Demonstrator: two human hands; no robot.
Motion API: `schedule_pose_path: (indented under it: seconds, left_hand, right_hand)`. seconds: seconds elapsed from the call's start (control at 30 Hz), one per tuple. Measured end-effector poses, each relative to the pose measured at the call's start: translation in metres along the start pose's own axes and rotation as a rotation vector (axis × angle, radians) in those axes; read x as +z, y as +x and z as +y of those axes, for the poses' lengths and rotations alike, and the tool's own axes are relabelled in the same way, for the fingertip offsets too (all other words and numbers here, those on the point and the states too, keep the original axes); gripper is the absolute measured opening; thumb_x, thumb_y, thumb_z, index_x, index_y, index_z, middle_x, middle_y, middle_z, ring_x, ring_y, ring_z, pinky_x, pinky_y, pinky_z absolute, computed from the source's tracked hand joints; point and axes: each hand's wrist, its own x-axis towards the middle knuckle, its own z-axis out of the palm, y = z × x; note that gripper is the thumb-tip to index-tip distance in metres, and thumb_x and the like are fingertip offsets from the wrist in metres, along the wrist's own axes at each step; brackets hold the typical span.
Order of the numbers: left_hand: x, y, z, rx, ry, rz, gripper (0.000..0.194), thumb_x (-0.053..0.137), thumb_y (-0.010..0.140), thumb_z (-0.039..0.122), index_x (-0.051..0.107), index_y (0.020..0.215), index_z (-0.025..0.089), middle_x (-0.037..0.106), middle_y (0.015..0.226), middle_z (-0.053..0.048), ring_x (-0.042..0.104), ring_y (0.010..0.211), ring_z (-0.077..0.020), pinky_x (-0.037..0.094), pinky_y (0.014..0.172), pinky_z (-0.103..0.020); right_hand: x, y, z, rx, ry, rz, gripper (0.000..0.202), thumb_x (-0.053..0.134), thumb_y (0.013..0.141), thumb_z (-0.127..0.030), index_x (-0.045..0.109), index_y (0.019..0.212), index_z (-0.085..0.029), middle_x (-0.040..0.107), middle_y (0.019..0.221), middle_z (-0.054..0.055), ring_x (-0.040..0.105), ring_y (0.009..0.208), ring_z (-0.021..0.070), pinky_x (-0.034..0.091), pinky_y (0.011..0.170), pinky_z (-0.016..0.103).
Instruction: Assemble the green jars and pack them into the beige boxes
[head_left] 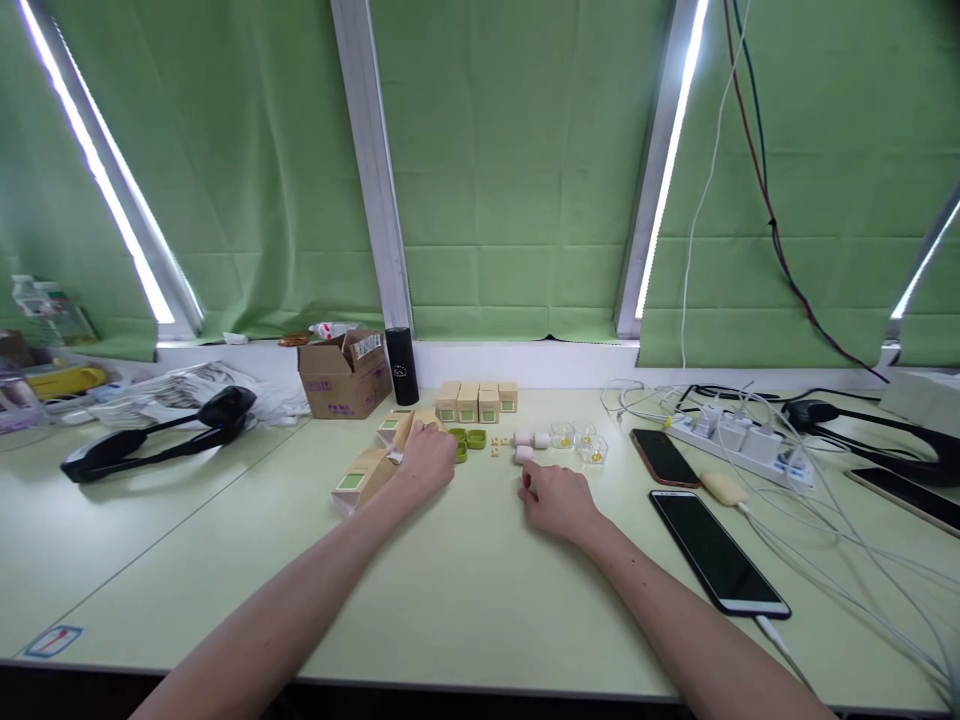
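My left hand [429, 458] is closed, its fingertips partly hidden, beside kraft-paper boxes with green labels. One such box [365, 478] lies to its left, in what looks like clear wrapping. Just right of the hand stand small green square containers [475, 438]. My right hand [556, 500] rests low over the table with curled fingers. Its index fingertip is at a small pale pink cylinder [524, 454], touching or nearly so; whether anything is inside the fingers is hidden. Further pink cylinders [541, 440], tiny yellowish pieces [495, 449] and clear round cups [594, 450] with yellow bits lie beyond.
Several kraft boxes [468, 403] stand at the back beside a black cylinder [402, 367] and an open cardboard carton [343, 376]. On the right are two phones [720, 553], a power strip [739, 445] and loose cables. A black strapped headset [161, 435] lies left.
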Motion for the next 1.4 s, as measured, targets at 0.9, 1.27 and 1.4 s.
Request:
schedule_pose_path:
  seconds: [0.9,1.27,1.4]
  left_hand:
    - [-0.017,-0.053,0.044,0.642,-0.162,0.725,0.050,0.062,0.088,0.012,0.056,0.137,0.021,0.069,0.129,-0.014,0.058,0.120,-0.0326,0.048,0.099,-0.051]
    - [-0.001,-0.048,0.040,0.539,-0.448,0.683,0.029,0.072,0.092,0.024,0.069,0.120,0.022,0.076,0.100,-0.010,0.067,0.098,-0.0260,0.057,0.084,-0.043]
    - [0.001,-0.049,0.042,0.379,-0.560,0.580,0.018,0.069,0.094,0.036,0.074,0.099,0.020,0.073,0.090,-0.008,0.066,0.086,-0.0222,0.055,0.075,-0.036]
  right_hand:
    - [0.000,-0.008,-0.012,-0.369,1.016,0.509,0.043,0.068,0.085,-0.022,0.062,0.127,-0.026,0.070,0.120,0.009,0.066,0.092,0.0200,0.058,0.064,0.029]
    - [0.004,-0.016,-0.017,-0.485,0.897,0.473,0.057,0.058,0.097,-0.027,0.035,0.150,-0.030,0.071,0.102,0.005,0.066,0.081,0.0177,0.056,0.060,0.027]
    - [0.007,-0.015,-0.016,-0.471,0.829,0.483,0.061,0.061,0.095,-0.026,0.037,0.151,-0.031,0.069,0.092,0.001,0.064,0.072,0.0163,0.057,0.063,0.029]
